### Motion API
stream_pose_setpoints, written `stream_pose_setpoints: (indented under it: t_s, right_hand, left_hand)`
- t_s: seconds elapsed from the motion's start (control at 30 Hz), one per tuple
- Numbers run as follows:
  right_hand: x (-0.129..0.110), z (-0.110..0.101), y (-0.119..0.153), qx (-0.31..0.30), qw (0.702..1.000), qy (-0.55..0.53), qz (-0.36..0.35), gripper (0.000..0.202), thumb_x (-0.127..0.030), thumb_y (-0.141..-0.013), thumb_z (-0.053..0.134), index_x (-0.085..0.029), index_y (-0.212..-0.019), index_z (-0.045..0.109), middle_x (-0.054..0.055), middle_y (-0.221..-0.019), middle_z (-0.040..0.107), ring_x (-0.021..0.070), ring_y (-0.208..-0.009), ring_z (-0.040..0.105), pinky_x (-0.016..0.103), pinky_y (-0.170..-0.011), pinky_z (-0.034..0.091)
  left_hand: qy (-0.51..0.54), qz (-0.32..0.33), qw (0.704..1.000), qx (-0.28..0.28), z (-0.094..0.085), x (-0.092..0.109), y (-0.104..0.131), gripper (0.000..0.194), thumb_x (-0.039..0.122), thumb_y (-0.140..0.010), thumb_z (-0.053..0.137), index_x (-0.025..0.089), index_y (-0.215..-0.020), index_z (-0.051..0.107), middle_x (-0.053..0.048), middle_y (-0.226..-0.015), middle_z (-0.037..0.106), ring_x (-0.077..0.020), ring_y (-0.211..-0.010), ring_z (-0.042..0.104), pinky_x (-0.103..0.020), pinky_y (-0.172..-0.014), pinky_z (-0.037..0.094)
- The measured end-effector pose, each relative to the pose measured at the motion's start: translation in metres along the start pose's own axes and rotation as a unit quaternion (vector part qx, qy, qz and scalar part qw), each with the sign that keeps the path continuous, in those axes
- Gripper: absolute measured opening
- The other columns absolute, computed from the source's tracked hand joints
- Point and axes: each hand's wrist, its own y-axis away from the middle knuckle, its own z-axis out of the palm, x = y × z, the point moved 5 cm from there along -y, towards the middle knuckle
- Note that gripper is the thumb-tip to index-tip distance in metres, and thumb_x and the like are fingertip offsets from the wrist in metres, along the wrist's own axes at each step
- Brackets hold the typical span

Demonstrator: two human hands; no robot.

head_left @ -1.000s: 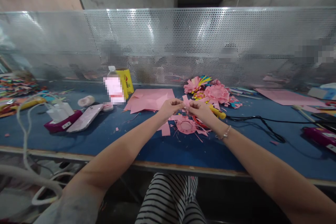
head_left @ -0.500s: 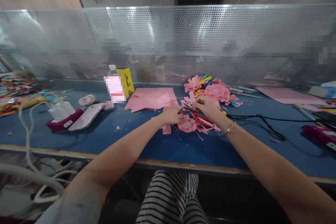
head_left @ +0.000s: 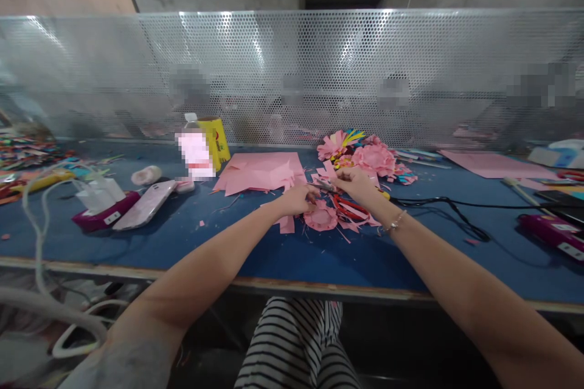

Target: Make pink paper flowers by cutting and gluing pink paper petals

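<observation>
At the left of the blue-topped counter (head_left: 356, 267), a long purple power strip (head_left: 107, 213) with white plugs sits beside a phone in a pale pink case (head_left: 146, 205). Next come a clear plastic bottle (head_left: 190, 117) (its label pixelated), a yellow packet (head_left: 220, 141) and flat pink paper sheets (head_left: 258, 171). The left hand (head_left: 298, 199) has curled fingers at the left edge of a round, frilled pink paper piece (head_left: 320, 217), which lies on the counter; whether it pinches anything, I cannot tell. Red-handled metal scissors (head_left: 350, 209) lie just right of that piece. Beside them the right hand (head_left: 358, 185) bends its fingers over pink scraps (its grip, too, I cannot tell), with ruffled pink paper flowers (head_left: 374, 158) behind.
</observation>
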Motion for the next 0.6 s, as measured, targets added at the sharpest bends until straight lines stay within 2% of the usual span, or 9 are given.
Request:
stream_pose_setpoints:
  t_s: [0.17, 0.3, 0.47, 0.6]
  right_hand:
    - [0.002, -0.003, -0.001, 0.023, 1.0, -0.006, 0.0, 0.018, -0.03, -0.068, 0.052, -0.017, -0.058, 0.045, -0.004, -0.051, 0.047, 0.0074, -0.048, 0.043, 0.022, -0.049, 0.034]
    - [0.007, -0.009, -0.002, 0.069, 0.994, -0.086, 0.005, 0.019, -0.034, -0.071, 0.05, -0.018, -0.063, 0.045, -0.004, -0.054, 0.046, 0.0071, -0.048, 0.043, 0.022, -0.049, 0.036]
    - [0.011, -0.014, -0.003, 0.114, 0.973, -0.2, 0.003, 0.023, -0.037, -0.07, 0.053, -0.019, -0.061, 0.042, -0.005, -0.056, 0.043, 0.0061, -0.05, 0.042, 0.02, -0.05, 0.037]
    - [0.011, -0.018, -0.003, 0.148, 0.963, -0.225, -0.015, 0.018, -0.033, -0.07, 0.054, -0.019, -0.061, 0.046, -0.005, -0.057, 0.044, 0.0056, -0.052, 0.043, 0.019, -0.052, 0.038]
  left_hand:
    - [0.1, -0.014, 0.994, 0.03, -0.005, 0.002, -0.002, 0.036, 0.009, -0.053, 0.053, 0.011, -0.088, 0.059, -0.003, -0.071, 0.061, -0.0117, -0.063, 0.054, -0.022, -0.057, 0.04]
    - [0.201, -0.043, 0.976, 0.078, -0.013, 0.004, -0.001, 0.022, 0.01, -0.053, 0.057, 0.011, -0.075, 0.06, -0.001, -0.065, 0.057, -0.0083, -0.056, 0.049, -0.023, -0.055, 0.039]
    - [0.317, -0.061, 0.934, 0.151, -0.025, 0.005, 0.004, 0.017, 0.013, -0.058, 0.059, 0.014, -0.074, 0.055, 0.001, -0.062, 0.051, -0.0043, -0.048, 0.043, -0.019, -0.045, 0.034]
    - [0.417, -0.048, 0.888, 0.186, -0.03, 0.004, 0.004, 0.017, 0.011, -0.059, 0.059, 0.014, -0.072, 0.05, 0.003, -0.063, 0.049, -0.004, -0.051, 0.046, -0.019, -0.049, 0.038]
